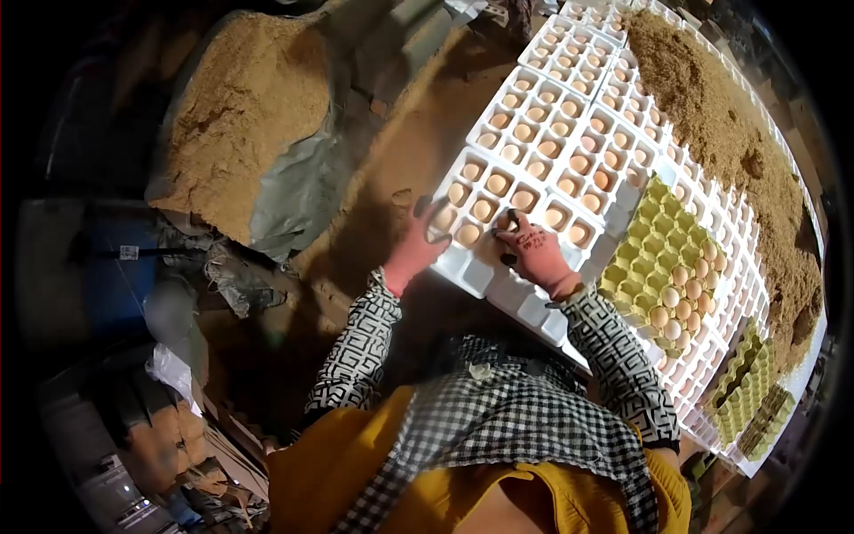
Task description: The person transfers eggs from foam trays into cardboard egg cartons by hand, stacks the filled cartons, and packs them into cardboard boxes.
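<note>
My left hand (414, 247), in a pink glove with dark fingertips, rests at the left edge of the near white foam tray (476, 276). Its fingers are spread beside an egg (444, 219) in an edge pocket. My right hand (538, 255), gloved alike, reaches over the same tray with its fingers bent around an egg (505, 223), partly hidden beneath them. Pale brown eggs sit singly in the square pockets around both hands. Close to my right forearm lies a yellow pulp egg tray (642, 247), with several eggs at its right side.
More white foam trays (543, 111) filled with eggs stretch away behind. Brown sawdust-like material (703, 98) covers part of the trays on the right. A large open sack (298, 191) of similar material stands left. Yellow pulp trays (752, 392) lie at the far right.
</note>
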`<state>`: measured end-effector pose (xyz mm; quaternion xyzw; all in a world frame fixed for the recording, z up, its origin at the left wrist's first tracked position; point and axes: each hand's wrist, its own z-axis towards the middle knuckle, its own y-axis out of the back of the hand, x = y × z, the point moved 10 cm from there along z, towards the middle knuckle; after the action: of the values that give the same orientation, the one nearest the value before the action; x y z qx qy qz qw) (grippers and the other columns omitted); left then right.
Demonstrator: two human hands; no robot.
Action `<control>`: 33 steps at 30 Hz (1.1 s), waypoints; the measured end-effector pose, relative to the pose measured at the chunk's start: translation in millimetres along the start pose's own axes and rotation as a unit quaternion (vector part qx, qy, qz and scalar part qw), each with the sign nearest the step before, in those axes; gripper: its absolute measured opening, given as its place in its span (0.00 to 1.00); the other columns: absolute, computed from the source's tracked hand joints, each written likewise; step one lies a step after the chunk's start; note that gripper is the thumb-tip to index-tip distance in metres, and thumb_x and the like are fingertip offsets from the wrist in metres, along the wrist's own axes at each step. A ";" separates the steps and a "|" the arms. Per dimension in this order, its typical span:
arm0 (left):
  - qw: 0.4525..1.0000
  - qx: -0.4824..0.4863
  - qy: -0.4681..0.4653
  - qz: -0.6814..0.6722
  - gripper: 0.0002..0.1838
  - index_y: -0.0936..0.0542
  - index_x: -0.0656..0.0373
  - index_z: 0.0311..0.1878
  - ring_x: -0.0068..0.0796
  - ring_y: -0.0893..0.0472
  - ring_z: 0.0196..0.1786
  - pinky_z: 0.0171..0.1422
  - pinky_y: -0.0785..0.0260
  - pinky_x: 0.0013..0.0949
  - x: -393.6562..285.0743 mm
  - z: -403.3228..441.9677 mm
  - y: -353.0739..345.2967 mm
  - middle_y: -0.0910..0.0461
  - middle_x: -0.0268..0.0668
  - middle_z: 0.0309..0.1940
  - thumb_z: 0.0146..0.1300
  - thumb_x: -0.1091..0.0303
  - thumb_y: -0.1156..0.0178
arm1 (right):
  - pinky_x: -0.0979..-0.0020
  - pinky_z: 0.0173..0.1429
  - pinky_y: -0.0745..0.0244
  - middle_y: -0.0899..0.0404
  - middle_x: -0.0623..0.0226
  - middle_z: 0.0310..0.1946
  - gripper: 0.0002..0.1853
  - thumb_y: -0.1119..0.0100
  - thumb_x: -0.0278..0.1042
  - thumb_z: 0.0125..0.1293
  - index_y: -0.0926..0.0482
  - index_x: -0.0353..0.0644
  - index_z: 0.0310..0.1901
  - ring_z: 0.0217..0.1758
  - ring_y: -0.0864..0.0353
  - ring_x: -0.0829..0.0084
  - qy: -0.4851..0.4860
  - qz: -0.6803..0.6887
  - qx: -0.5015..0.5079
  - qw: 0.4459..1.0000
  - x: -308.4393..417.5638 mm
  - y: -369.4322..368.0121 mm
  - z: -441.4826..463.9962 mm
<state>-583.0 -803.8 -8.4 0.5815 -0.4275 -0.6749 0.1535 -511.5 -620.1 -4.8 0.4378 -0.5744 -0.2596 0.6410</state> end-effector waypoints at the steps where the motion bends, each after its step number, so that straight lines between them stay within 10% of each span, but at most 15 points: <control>1: 0.993 -0.041 -0.027 -0.112 0.33 0.28 0.58 0.64 0.43 0.30 0.66 0.67 0.33 0.39 1.4 2.2 14.1 0.32 0.48 0.64 0.53 0.71 0.31 | 0.59 0.46 0.22 0.31 0.56 0.60 0.21 0.37 0.38 0.57 0.20 0.55 0.55 0.46 0.19 0.57 -0.008 0.006 0.002 1.000 1.5 1.5 2.1; 3: 0.889 -0.045 0.193 -0.412 0.28 0.26 0.61 0.62 0.45 0.29 0.65 0.68 0.35 0.41 47.7 3.6 11.5 0.29 0.48 0.61 0.55 0.75 0.34 | 0.59 0.45 0.22 0.31 0.56 0.60 0.22 0.36 0.39 0.57 0.21 0.54 0.55 0.48 0.20 0.57 -0.049 -0.035 -0.044 0.997 14.1 13.4 -2.3; 4: 0.891 -0.143 0.163 -0.399 0.24 0.26 0.64 0.60 0.48 0.29 0.65 0.69 0.37 0.42 64.0 3.4 22.0 0.27 0.50 0.60 0.58 0.76 0.37 | 0.57 0.46 0.23 0.30 0.55 0.59 0.22 0.36 0.39 0.58 0.22 0.52 0.55 0.49 0.21 0.55 -0.051 0.029 -0.091 0.994 22.7 10.8 -5.9; 7: 0.969 -0.213 -0.011 -0.127 0.22 0.25 0.65 0.59 0.48 0.30 0.65 0.70 0.37 0.42 44.9 -7.6 21.0 0.28 0.50 0.61 0.59 0.77 0.39 | 0.53 0.58 0.28 0.28 0.53 0.56 0.20 0.40 0.40 0.60 0.23 0.48 0.54 0.55 0.26 0.51 0.094 0.148 -0.134 0.975 69.9 -10.9 -16.9; 11: 0.993 -0.049 -0.092 0.061 0.23 0.24 0.58 0.58 0.56 0.35 0.68 0.74 0.46 0.54 26.1 -19.8 -32.1 0.34 0.50 0.66 0.57 0.72 0.38 | 0.52 0.54 0.27 0.24 0.56 0.51 0.17 0.39 0.27 0.53 0.22 0.47 0.48 0.52 0.23 0.52 0.149 0.007 -0.168 0.975 70.2 -49.8 -29.9; 14: 0.977 -0.078 -0.154 0.123 0.25 0.24 0.60 0.57 0.55 0.36 0.68 0.74 0.47 0.57 -23.5 -20.0 -22.3 0.34 0.49 0.64 0.54 0.68 0.35 | 0.54 0.54 0.27 0.23 0.58 0.48 0.18 0.38 0.26 0.52 0.22 0.48 0.47 0.52 0.24 0.54 0.053 -0.023 -0.261 0.964 31.0 36.3 -74.7; 17: 0.984 -0.025 -0.167 -0.060 0.26 0.23 0.61 0.56 0.52 0.32 0.65 0.71 0.40 0.49 -67.4 -13.7 -51.5 0.28 0.46 0.61 0.51 0.69 0.32 | 0.53 0.43 0.28 0.21 0.58 0.43 0.22 0.34 0.43 0.56 0.24 0.41 0.49 0.42 0.21 0.56 -0.275 -0.165 -0.422 0.848 -87.7 140.0 -205.5; 19: 0.963 0.049 -0.252 -0.081 0.27 0.22 0.60 0.57 0.50 0.29 0.62 0.68 0.38 0.48 -141.4 -6.6 -88.2 0.25 0.45 0.57 0.51 0.67 0.32 | 0.55 0.46 0.28 0.23 0.56 0.47 0.28 0.31 0.52 0.54 0.24 0.41 0.49 0.45 0.20 0.56 -0.573 -0.184 -0.183 0.778 -175.2 144.2 -276.0; 21: 0.934 0.078 -0.335 -0.093 0.26 0.22 0.57 0.57 0.49 0.27 0.61 0.68 0.37 0.48 -228.1 -5.0 -121.0 0.24 0.44 0.56 0.53 0.63 0.33 | 0.56 0.47 0.28 0.24 0.54 0.50 0.32 0.31 0.59 0.52 0.24 0.41 0.50 0.46 0.19 0.56 -0.568 -0.275 -0.157 0.760 -186.6 135.5 -285.9; 26: 0.889 0.134 -0.433 -0.057 0.28 0.24 0.55 0.59 0.49 0.28 0.64 0.73 0.42 0.47 -379.6 12.3 -243.2 0.24 0.44 0.58 0.55 0.58 0.33 | 0.63 0.54 0.25 0.19 0.52 0.44 0.30 0.28 0.48 0.50 0.25 0.37 0.50 0.47 0.18 0.59 -0.570 0.052 -0.317 0.756 -195.8 154.4 -339.1; 29: 0.827 0.167 -0.520 0.134 0.32 0.25 0.54 0.61 0.49 0.30 0.65 0.74 0.47 0.52 -417.6 1.6 -319.0 0.24 0.44 0.56 0.54 0.52 0.34 | 0.72 0.46 0.23 0.19 0.66 0.43 0.20 0.34 0.34 0.58 0.22 0.37 0.51 0.41 0.20 0.72 -0.298 0.419 -0.601 0.612 -209.6 173.3 -416.0; 33: 0.858 0.124 -0.499 -0.013 0.23 0.22 0.58 0.53 0.38 0.22 0.52 0.62 0.31 0.42 -434.7 7.1 -289.5 0.24 0.40 0.47 0.52 0.64 0.35 | 0.74 0.44 0.25 0.17 0.67 0.39 0.16 0.40 0.41 0.64 0.19 0.38 0.46 0.41 0.19 0.73 -0.488 0.372 -0.425 0.666 -267.8 203.6 -432.0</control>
<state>-385.3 -324.7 56.7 0.1864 -0.5193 -0.8181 -0.1622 -184.7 -184.5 52.5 -0.3214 -0.7474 -0.3923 0.4293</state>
